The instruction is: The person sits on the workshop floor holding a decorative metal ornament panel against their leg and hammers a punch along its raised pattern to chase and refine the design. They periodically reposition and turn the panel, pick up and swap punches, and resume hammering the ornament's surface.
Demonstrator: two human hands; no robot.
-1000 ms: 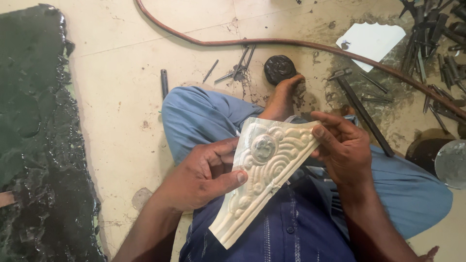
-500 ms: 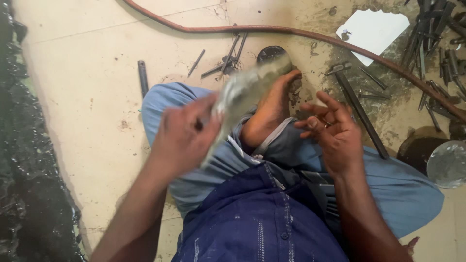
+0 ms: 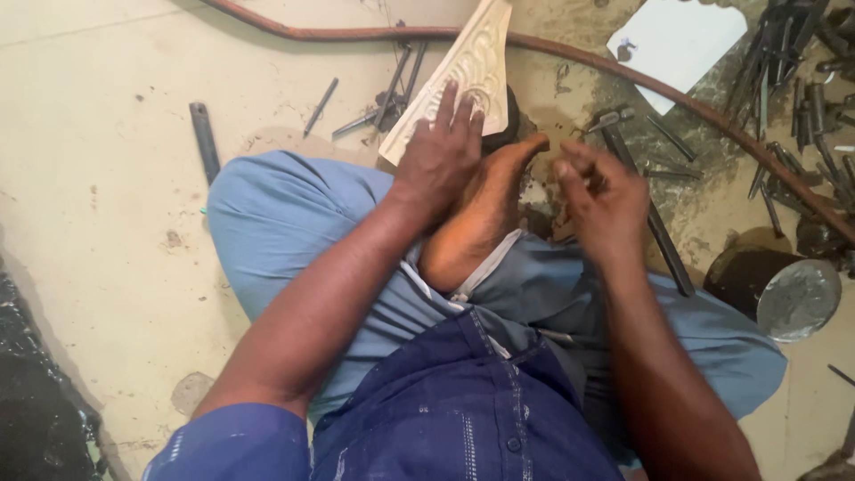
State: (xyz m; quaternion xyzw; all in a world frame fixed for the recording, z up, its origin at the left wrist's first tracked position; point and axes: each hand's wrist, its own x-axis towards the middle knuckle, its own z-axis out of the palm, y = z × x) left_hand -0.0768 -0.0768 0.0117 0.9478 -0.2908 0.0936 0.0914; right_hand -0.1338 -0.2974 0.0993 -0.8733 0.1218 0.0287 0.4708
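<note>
I sit cross-legged on the floor in light blue trousers. My left hand (image 3: pixel 443 147) rests flat on a pale carved stone wedge (image 3: pixel 472 62), pressing it to the floor beyond my bare foot (image 3: pixel 485 209). The carving shows scroll patterns and points away from me. My right hand (image 3: pixel 601 200) hovers empty with loosely curled fingers above a dark hammer (image 3: pixel 646 191) that lies beside my right knee.
Several metal chisels (image 3: pixel 378 98) lie scattered ahead, more in a heap (image 3: pixel 802 80) at the top right. A brown hose (image 3: pixel 623 67) curves across the floor. A white sheet (image 3: pixel 677 40), a round metal tin (image 3: pixel 784 294) and a dark slab (image 3: pixel 27 410) are nearby.
The carving was held in both hands over my lap; my left hand has carried it forward and laid it on the floor. My right hand let go and now hovers empty.
</note>
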